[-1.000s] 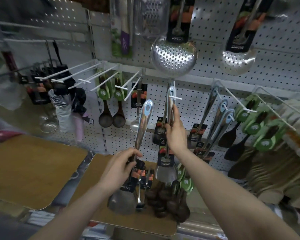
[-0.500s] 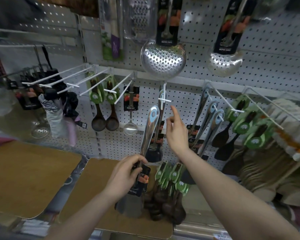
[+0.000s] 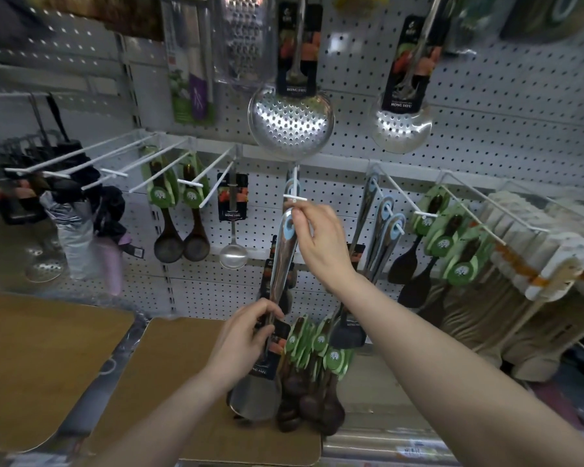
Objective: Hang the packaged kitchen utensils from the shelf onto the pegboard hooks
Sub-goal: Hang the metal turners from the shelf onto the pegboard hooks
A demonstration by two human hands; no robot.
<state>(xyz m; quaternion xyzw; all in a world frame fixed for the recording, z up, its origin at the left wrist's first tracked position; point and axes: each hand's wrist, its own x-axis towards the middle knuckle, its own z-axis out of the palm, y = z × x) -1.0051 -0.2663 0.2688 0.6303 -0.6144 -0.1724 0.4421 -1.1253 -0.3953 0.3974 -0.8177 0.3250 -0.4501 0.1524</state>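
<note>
Head view puts your two bare forearms nearest, both rising from the bottom edge toward the pegboard (image 3: 486, 136). Your left hand (image 3: 241, 338) sits low, fingers curled round the lower handle of a packaged steel spatula (image 3: 277, 291), just above its dark label card; the wide blade hangs below your wrist over a wooden board (image 3: 169, 382) on the shelf. The spatula stands nearly upright, leaning slightly right, its blue-ringed hanging hole at the top. Your right hand (image 3: 321, 244) reaches higher, wrist bent, thumb and forefinger pinched at the spatula's top end right beside that hole, just under the white tip of a peg hook (image 3: 294, 197). Whether the hole is touching the hook you cannot tell from here; your fingers cover the spot. Behind your left hand, a bundle of green-carded wooden spoons (image 3: 314, 372) stands on the board, partly hidden by the blade and label. Farther back, similar spatulas already hang on the hook behind your right hand, mostly blocked by it. Above, a perforated skimmer (image 3: 292, 123) hangs with its handle cut off by the top edge.
</note>
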